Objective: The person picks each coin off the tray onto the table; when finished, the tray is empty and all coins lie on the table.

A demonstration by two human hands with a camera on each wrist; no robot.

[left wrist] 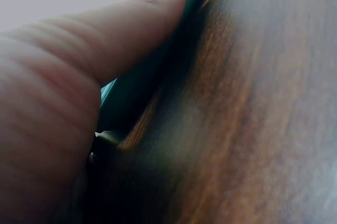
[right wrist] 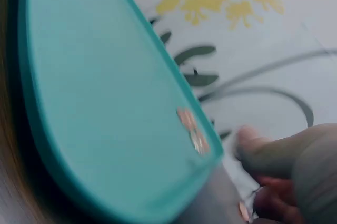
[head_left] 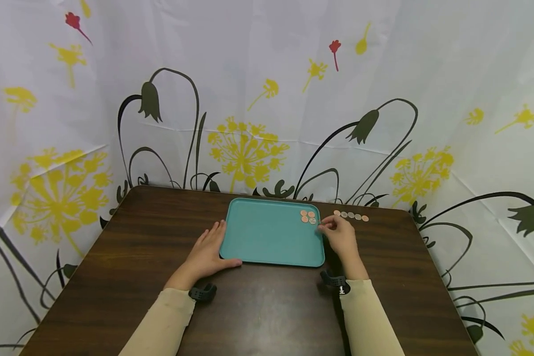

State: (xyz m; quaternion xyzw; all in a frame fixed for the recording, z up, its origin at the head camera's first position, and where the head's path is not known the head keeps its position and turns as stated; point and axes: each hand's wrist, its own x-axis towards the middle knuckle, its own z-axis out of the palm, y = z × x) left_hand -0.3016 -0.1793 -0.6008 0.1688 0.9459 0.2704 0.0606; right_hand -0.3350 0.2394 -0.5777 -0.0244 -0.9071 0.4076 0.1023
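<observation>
A turquoise tray (head_left: 267, 232) lies on the dark wooden table. Several coins (head_left: 308, 216), copper-coloured and silvery, sit grouped in its far right corner. My left hand (head_left: 206, 252) rests at the tray's left side with fingers straight; its thumb (left wrist: 137, 29) reaches along the front rim. Beside the right rim is my right hand (head_left: 340, 237), thumb and forefinger close together and bent near the grouped coins. Whether a coin is between those fingertips cannot be made out; the right wrist view is blurred there.
A row of several coins (head_left: 351, 215) runs along the table to the right of the tray, just beyond my right hand. Behind the table's far edge hangs a white curtain (head_left: 258, 99) with flower prints. Both wrists wear dark bands (head_left: 203, 292).
</observation>
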